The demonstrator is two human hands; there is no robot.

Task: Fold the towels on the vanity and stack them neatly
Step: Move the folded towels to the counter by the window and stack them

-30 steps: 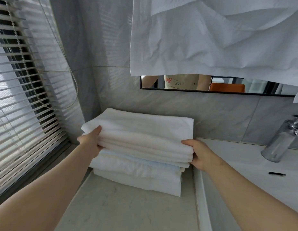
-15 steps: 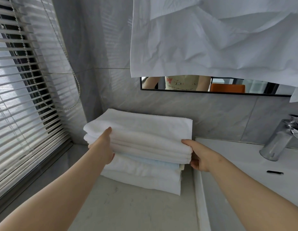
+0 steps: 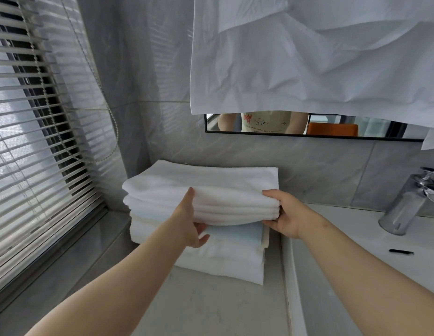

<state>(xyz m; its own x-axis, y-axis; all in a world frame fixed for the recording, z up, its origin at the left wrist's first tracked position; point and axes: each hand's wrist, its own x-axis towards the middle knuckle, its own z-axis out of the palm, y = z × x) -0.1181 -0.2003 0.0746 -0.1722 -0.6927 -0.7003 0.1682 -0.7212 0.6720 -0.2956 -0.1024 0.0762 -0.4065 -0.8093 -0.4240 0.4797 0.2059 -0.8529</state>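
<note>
A stack of folded towels stands on the vanity top (image 3: 211, 304) against the tiled wall. The upper white towels (image 3: 206, 190) lie over a pale blue towel (image 3: 237, 235) and more white towels (image 3: 225, 265) below. My left hand (image 3: 189, 219) grips the front edge of the upper white towels, thumb on top and fingers under them. At the front right corner my right hand (image 3: 286, 214) grips the same towels, thumb above and fingers beneath. The front of this upper bundle is raised slightly off the blue towel.
A window with slatted blinds (image 3: 29, 154) and a bead cord fills the left. A white sheet (image 3: 308, 57) hangs over the mirror (image 3: 332, 128). To the right are a white basin (image 3: 381, 251) and a chrome tap (image 3: 410, 202).
My left hand slid from the stack's left side to its front edge and took hold under the upper towels. The right hand stayed at the right corner. The upper towels lifted a little.
</note>
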